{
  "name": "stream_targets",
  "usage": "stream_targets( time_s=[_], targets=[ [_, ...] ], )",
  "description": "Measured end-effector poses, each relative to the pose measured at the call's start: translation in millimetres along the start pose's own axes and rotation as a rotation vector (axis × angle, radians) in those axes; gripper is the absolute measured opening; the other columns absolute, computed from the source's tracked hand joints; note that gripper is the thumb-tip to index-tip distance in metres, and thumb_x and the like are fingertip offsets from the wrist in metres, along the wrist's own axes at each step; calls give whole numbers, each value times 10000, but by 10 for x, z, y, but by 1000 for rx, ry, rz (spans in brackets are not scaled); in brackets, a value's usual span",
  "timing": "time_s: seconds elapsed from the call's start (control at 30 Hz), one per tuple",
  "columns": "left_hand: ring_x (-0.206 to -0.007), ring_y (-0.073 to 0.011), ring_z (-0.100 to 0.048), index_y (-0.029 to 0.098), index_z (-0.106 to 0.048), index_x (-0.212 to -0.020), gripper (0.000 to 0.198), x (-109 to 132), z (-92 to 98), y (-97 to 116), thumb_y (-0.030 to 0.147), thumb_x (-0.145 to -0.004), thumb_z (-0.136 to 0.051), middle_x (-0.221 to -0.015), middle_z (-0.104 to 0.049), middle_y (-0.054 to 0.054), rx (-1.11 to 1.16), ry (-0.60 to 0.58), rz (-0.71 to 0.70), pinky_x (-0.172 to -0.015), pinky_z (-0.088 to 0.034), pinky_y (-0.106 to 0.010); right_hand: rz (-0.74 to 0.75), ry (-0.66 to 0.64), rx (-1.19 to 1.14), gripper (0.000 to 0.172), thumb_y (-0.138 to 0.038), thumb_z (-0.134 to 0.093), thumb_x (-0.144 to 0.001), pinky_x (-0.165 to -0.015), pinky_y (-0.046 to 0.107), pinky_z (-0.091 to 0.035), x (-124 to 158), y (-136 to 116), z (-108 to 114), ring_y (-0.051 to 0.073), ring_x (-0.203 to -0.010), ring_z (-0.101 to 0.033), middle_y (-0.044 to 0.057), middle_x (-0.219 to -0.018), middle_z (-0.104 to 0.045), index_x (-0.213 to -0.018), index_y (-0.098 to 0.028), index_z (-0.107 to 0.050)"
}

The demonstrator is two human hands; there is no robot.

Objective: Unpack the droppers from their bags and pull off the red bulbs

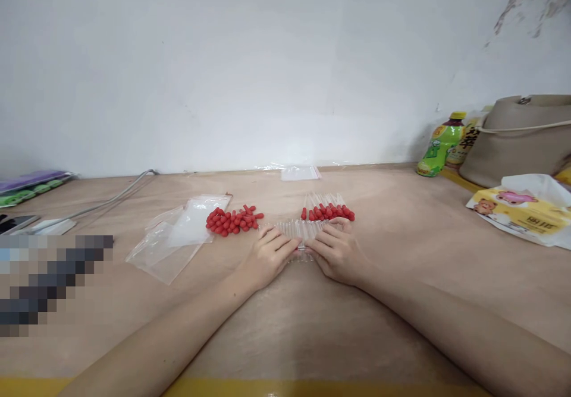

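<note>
A row of clear dropper tubes [292, 229] lies side by side on the table, partly covered by my fingers. My left hand [273, 254] grips the row's left side, its fingers close together over the tubes. From the right, my right hand [336, 248] holds the other side, with the two thumbs nearly meeting at the near ends. Behind my right hand lie several droppers [328, 210] with red bulbs fitted on clear tubes, bulbs toward me. Loose red rubber bulbs [229, 221] form a pile just beyond my left hand. My palms hide part of the row.
Clear plastic bags [167, 248] lie left of the bulbs, and another small bag [300, 173] rests by the wall. A grey cable [111, 199] crosses the far left. At right stand a green bottle [441, 145], a beige bag [520, 141] and a yellow-white packet [520, 210].
</note>
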State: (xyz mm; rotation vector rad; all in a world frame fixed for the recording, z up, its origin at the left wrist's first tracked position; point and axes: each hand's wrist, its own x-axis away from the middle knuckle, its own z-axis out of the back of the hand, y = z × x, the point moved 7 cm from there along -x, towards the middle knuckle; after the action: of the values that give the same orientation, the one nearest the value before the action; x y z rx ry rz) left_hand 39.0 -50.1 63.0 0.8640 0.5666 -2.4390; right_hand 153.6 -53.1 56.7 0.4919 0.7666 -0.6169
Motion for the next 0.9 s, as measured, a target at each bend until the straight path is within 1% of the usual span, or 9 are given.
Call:
stream_targets(
  time_s=[0.13,0.2,0.33,0.5,0.73,0.8,0.9],
  targets=[
    [-663,-138,-482,140,-584,-849,139,0,14,80,226,-867,-477,-650,-577,-8,-46,-53,-63,-743,-370,-307,60,13,-39,189,-179,-458,-849,-761,323,-274,0,-82,61,109,-608,-381,-17,-562,-477,-711,-158,-585],
    [-638,-136,-462,137,-572,-770,181,7,25,124,226,-873,-452,-621,-541,-10,-62,-78,-100,-713,-362,-301,108,14,-73,176,-158,-457,-849,-731,306,-280,7,-132,89,107,-597,-364,-20,-552,-469,-724,-149,-580],
    [-626,-141,-436,146,-548,-711,214,22,59,155,236,-868,-435,-612,-527,-12,-52,-89,-125,-675,-333,-310,183,30,-121,146,-138,-458,-851,-694,282,-297,33,-201,135,111,-596,-339,-16,-556,-457,-768,-129,-578],
    [-643,-141,-433,151,-528,-682,217,38,67,127,229,-859,-431,-624,-547,-9,29,-126,-81,-715,-317,-338,233,2,-131,130,-141,-472,-851,-687,280,-314,53,-247,131,112,-603,-334,-15,-569,-445,-780,-117,-577],
    [-698,-153,-477,151,-531,-694,234,65,77,116,220,-872,-396,-655,-583,-9,134,-170,-43,-767,-307,-367,301,11,-135,93,-160,-506,-842,-672,271,-318,78,-261,136,109,-608,-352,-21,-572,-451,-813,-112,-580],
    [-714,-152,-498,157,-544,-715,220,67,82,113,235,-875,-414,-673,-601,-5,129,-157,-35,-779,-310,-363,294,3,-110,92,-164,-501,-844,-707,281,-324,86,-249,137,108,-613,-372,-23,-575,-463,-828,-118,-579],
    [-730,-144,-538,166,-562,-755,169,60,110,106,266,-863,-479,-702,-632,6,72,-82,-24,-798,-321,-349,204,-28,-58,119,-167,-466,-854,-809,341,-315,60,-206,136,111,-622,-412,-20,-590,-502,-826,-143,-580]
  ],
)
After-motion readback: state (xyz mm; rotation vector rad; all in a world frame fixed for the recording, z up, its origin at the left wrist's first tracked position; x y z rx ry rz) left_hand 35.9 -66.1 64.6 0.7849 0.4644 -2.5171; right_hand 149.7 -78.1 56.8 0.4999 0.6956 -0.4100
